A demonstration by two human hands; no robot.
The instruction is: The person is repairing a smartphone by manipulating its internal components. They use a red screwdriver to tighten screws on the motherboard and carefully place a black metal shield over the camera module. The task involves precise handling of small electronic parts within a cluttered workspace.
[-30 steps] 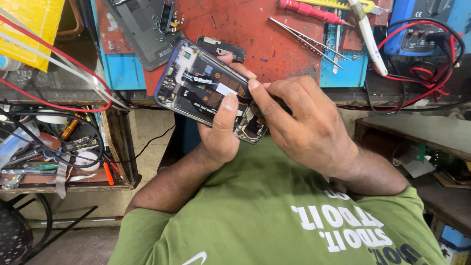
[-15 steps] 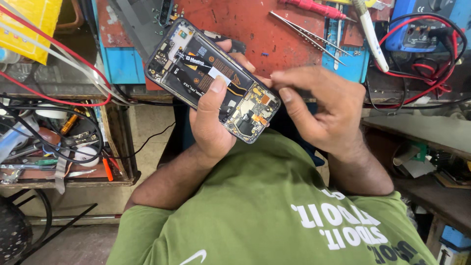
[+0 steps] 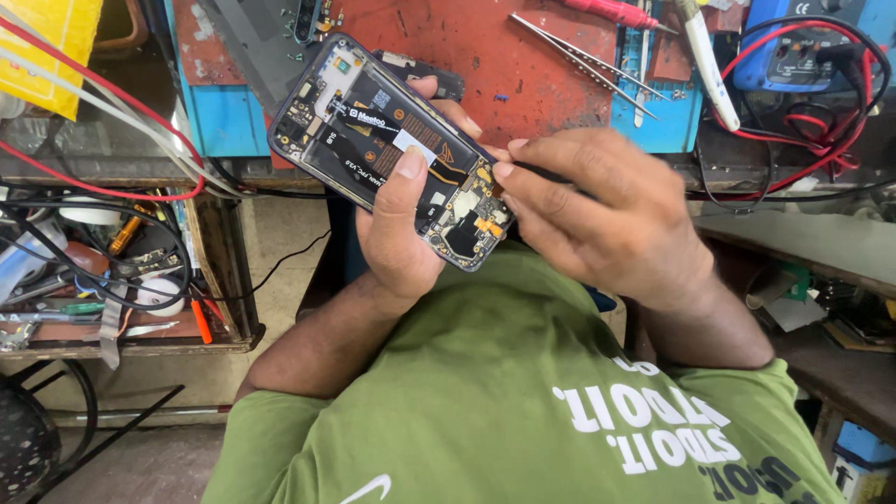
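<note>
An open phone with its back cover off sits in the middle of the frame, a little toward the top, tilted so one end points to the upper left. You can see its black battery, orange strips and small green boards inside. The left hand holds the phone from below, with the thumb pressed flat on the battery. The right hand is just beside it on the right, its fingertips pinched together at the phone's lower end, touching the small parts there. Behind the phone is a red and blue worktop. Silver tweezers lie on it at the top. A red and black wire bundle sits at the upper right.
</note>
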